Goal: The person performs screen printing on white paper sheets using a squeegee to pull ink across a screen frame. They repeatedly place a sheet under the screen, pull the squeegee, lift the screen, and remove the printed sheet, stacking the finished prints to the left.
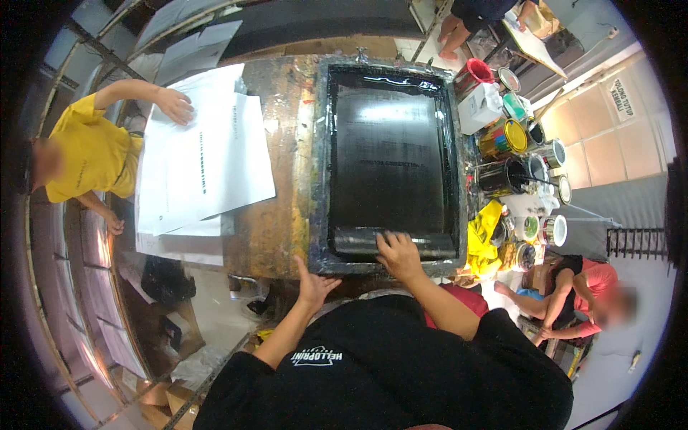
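1. The screen-printing frame (390,161) lies flat on the stained worktable (276,215), directly ahead of the person. Its mesh is dark with black ink.
2. The squeegee (423,244) lies across the near end of the mesh, just inside the near frame rail.
3. The right hand (398,254) rests on top of the squeegee, palm down, fingers curled over the bar and pressing on it.
4. The left hand (314,283) lies open at the near left corner of the frame, thumb spread, palm against the table edge. It grips nothing.
5. The two hands are apart, the left one lower and to the left of the right one.
6. White printed sheets (204,161) lie stacked on the table, left of the frame.
7. A co-worker in a yellow shirt (89,154) stands at the far left, with one hand (175,106) flat on the top sheet.
8. Paint cans (527,154) of several colours stand in a group to the right of the frame.
9. A yellow rag (484,233) lies beside the near right corner of the frame.
10. Another person in a red shirt (591,287) crouches at the lower right, well apart from the frame.
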A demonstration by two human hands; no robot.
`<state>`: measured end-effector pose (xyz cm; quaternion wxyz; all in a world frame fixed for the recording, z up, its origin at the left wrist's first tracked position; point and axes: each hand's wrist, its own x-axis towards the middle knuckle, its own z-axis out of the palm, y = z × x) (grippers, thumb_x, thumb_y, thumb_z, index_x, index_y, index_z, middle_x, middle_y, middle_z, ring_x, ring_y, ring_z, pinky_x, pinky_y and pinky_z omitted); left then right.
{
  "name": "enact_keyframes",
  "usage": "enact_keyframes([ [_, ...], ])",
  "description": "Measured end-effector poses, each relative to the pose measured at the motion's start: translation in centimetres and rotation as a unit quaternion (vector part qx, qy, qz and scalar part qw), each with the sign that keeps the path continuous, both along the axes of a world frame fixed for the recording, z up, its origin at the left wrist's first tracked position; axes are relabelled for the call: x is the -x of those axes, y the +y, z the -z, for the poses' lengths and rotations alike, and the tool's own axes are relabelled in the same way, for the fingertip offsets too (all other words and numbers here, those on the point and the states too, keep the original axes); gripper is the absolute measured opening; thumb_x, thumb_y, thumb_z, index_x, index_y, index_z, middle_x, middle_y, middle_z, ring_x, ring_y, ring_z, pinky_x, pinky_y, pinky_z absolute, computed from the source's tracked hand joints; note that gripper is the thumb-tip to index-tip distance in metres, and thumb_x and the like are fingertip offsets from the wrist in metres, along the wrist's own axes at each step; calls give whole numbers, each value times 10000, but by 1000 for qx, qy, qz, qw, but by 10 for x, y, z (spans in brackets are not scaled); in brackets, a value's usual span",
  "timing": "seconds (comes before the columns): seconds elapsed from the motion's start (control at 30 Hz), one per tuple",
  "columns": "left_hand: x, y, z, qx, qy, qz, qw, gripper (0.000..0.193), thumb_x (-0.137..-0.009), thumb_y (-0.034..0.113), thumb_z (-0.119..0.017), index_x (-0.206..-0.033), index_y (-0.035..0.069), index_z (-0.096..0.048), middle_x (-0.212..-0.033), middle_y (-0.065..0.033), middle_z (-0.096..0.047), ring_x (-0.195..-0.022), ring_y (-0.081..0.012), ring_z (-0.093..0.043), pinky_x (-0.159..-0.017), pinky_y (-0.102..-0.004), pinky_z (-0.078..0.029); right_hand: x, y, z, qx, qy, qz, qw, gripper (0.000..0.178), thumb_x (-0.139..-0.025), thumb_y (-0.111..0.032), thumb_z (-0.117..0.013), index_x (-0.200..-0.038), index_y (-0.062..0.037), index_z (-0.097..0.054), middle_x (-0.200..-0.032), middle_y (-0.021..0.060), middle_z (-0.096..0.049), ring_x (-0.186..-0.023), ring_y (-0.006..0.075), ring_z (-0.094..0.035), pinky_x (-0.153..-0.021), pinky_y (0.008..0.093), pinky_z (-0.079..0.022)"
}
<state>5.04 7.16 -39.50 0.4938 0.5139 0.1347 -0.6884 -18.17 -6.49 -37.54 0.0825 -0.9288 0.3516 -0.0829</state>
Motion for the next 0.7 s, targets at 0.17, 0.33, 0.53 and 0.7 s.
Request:
enact_keyframes([
  [0.17, 11, -9, -19, -76, -59, -23, 995, 1256, -782, 974, -280, -1619, 78, -9, -1618, -301, -222, -1475, -446, -308, -1138, -579, -343, -56, -171, 14, 49, -16, 25, 998, 586, -740, -304, -838, -1237, -92, -610, -1084, 97, -626, -1016, 311, -604, -834, 444, -516],
  [0.33, 10, -14, -22, -63, -68, -5, 996, 1259, -802, 967, -237, -1618, 36, -12, -1602, -294, -266, -1419, -440, -389, -1094, -517, -399, -106, -364, 13, 53, -6, 19, 998, 396, -885, -495, -686, -1067, -144, -658, -983, 108, -683, -947, 338, -669, -727, 489, -549],
  [0.53, 18, 6, -40, -15, -98, -27, 995, 1132, -884, 894, -215, -1591, 11, -156, -1504, -256, -451, -1337, -393, -508, -1060, -509, -445, -123, -431, -19, 40, 10, 4, 999, 427, -956, -545, -572, -1103, -154, -659, -967, 138, -710, -951, 336, -696, -741, 496, -555],
  [0.7, 20, 15, -41, 44, -114, -26, 992, 1078, -924, 845, -227, -1564, -23, -211, -1500, -257, -452, -1323, -383, -523, -1069, -484, -462, -101, -329, -8, 83, -11, 13, 996, 364, -933, -473, -637, -1047, -128, -624, -921, 133, -683, -892, 361, -674, -700, 497, -549],
])
